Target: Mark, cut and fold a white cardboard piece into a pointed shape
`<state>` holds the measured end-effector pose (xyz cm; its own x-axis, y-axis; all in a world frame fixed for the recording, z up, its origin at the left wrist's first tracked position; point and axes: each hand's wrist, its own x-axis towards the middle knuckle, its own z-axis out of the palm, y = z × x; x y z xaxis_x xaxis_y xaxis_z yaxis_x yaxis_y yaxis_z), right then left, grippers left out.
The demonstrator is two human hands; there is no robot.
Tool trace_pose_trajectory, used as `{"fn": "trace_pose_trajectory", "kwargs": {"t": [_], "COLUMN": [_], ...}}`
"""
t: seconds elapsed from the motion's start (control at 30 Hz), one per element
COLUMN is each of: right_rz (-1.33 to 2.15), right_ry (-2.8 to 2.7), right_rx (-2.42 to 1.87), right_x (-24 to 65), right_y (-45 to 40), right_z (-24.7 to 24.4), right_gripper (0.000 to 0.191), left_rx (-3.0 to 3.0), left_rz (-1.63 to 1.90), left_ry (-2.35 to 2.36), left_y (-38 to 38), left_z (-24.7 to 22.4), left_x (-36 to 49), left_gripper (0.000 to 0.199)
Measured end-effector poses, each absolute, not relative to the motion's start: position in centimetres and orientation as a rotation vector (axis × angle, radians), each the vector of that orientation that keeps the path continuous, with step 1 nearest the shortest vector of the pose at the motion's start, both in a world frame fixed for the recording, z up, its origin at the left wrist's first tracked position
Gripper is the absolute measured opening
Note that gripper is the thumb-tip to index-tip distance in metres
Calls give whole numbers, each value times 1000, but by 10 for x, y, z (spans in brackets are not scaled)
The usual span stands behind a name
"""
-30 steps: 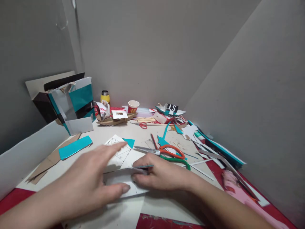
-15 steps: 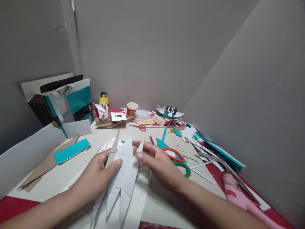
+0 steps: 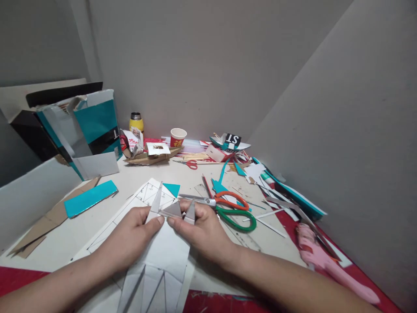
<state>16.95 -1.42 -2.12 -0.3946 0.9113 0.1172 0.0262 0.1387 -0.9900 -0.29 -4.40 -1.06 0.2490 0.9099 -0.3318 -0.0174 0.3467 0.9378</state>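
Observation:
A white folded card piece [image 3: 163, 250] with pointed triangular flaps is held between both hands over the table. My left hand [image 3: 138, 232] grips its left side, thumb on the flat face beside a tall upright flap. My right hand [image 3: 203, 230] pinches the upper right part, thumb near the fold of a flap and fingers behind it. Under the card lies a white sheet [image 3: 114, 230] with triangles drawn on it. Scissors [image 3: 233, 206] with orange and green handles rest just right of the right hand.
Cut boxes [image 3: 97, 121], a teal strip [image 3: 91, 198] and brown cardboard [image 3: 55, 213] are at left. A yellow bottle [image 3: 136, 122], paper cup [image 3: 178, 137] and small red scissors [image 3: 191, 164] stand or lie at back; a pink glue gun [image 3: 321, 254] and scraps lie at right.
My right thumb has moved left onto the card's top fold, beside my left thumb. The card's upper flaps are bent more, and its face is turned. The view has shifted slightly.

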Motion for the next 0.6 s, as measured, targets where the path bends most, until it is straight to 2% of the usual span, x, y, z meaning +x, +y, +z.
{"fn": "trace_pose_trajectory", "kwargs": {"t": [0.07,0.13,0.23,0.43,0.6], "right_rz": [1287,1378,1543,1460,1713], "right_ry": [-1667,-1659,-1542,-1588,-1591], "right_rx": [-956,-994,-1019,-1043,-997], "right_x": [168,168,167,171,176], "right_y": [-14,-12,-9,-7,-1], "right_z": [-22,-20,-19,-23,-14], "right_gripper": [9,4,13,11,12], "left_rx": [933,898,920,1100,1411], "left_rz": [784,780,815,831,884], "left_ry": [1127,1128,1129,1170,1262], "left_y": [-43,-42,-41,-46,-47], "left_z": [-12,-13,-15,-24,-25], "left_x": [-2,-1,1,2,-2], "left_gripper": [28,27,27,28,36]}}
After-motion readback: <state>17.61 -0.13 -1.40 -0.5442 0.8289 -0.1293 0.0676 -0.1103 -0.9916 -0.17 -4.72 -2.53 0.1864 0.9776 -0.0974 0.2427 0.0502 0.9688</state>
